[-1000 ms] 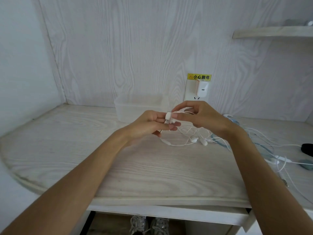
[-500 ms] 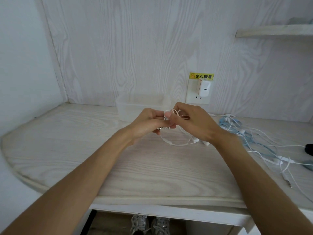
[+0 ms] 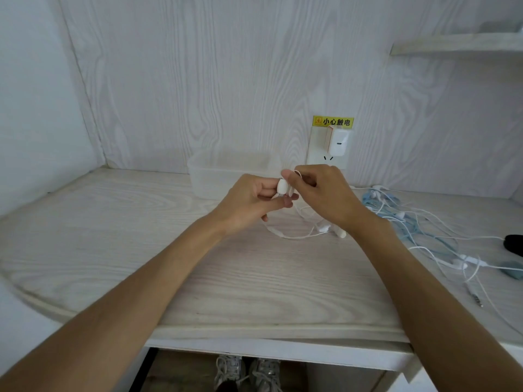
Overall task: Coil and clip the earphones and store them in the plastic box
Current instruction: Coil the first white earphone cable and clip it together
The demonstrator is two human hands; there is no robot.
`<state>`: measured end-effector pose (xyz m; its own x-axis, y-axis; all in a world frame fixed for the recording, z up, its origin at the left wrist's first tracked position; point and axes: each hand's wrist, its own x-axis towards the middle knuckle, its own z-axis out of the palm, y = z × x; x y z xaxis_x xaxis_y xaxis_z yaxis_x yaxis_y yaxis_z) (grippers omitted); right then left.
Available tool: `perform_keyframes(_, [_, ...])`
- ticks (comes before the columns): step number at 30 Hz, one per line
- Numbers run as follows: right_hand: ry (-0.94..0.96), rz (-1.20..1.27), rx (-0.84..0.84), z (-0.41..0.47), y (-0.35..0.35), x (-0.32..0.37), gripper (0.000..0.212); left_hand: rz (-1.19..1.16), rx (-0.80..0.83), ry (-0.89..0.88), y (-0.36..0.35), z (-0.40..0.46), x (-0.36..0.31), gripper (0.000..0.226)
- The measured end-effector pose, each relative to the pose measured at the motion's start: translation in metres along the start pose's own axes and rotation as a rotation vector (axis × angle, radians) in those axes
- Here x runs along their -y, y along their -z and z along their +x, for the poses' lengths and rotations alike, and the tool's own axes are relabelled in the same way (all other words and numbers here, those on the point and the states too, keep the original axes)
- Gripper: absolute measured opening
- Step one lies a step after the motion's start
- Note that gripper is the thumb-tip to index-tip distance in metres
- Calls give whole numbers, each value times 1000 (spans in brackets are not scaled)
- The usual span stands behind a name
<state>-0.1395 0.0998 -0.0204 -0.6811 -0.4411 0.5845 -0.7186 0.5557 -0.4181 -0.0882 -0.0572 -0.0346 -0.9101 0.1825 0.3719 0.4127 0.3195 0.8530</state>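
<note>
My left hand (image 3: pixel 252 203) pinches a small white clip (image 3: pixel 282 186) above the desk, with thin white earphone cable (image 3: pixel 294 236) running through it. My right hand (image 3: pixel 322 193) meets it from the right and pinches the cable beside the clip. The rest of that cable hangs down and lies looped on the desk, its earbuds (image 3: pixel 324 228) partly hidden under my right wrist. The clear plastic box (image 3: pixel 215 171) stands open just behind my hands, against the back wall.
Several more white and blue earphones (image 3: pixel 402 219) lie tangled on the desk at the right, with a jack plug (image 3: pixel 477 298) near the front edge. A wall socket with a white charger (image 3: pixel 336 141) sits behind. A dark object (image 3: pixel 513 244) lies far right. A shelf (image 3: pixel 452 43) hangs upper right.
My right hand has closed in on the left hand and the clip, then shifted slightly up along the cable. The left hand has stayed almost still.
</note>
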Motion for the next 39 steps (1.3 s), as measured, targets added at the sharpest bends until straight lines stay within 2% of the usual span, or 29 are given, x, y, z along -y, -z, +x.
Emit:
perform_keyframes(3, [-30, 212, 29, 0, 7, 2, 45, -52, 54, 10, 1, -1, -5, 22])
perform_keyframes(7, [-103, 353, 116, 0, 14, 6, 42, -148, 190, 111, 6, -3, -12, 26])
perform_keyframes(11, [-212, 363, 170, -1, 29, 3, 48, -176, 204, 164, 10, -5, -12, 26])
perform_keyframes(16, [-326, 622, 152, 3, 33, -1, 42, -163, 254, 195, 8, -4, -14, 26])
perform_keyframes(19, [-323, 439, 132, 3, 17, -4, 39, -241, 260, 214, 8, -2, -16, 26])
perform_keyframes(24, [-166, 166, 140, 1, -6, -5, 25, -406, 163, 224, 8, 1, -13, 25])
perform_keyframes(30, [16, -272, 198, -8, -11, 6, 31, -516, -133, 171, 13, 9, -6, 25])
perform_keyframes(33, [114, -400, 221, -9, -14, 14, 32, -430, -211, 118, 13, 9, -2, 27])
perform_keyframes(35, [118, -445, 253, -10, -14, 15, 35, -279, -237, 72, 11, 9, 2, 28])
perform_keyframes(39, [60, -352, 222, -10, -4, 17, 25, -23, -199, -24, 9, 8, 7, 28])
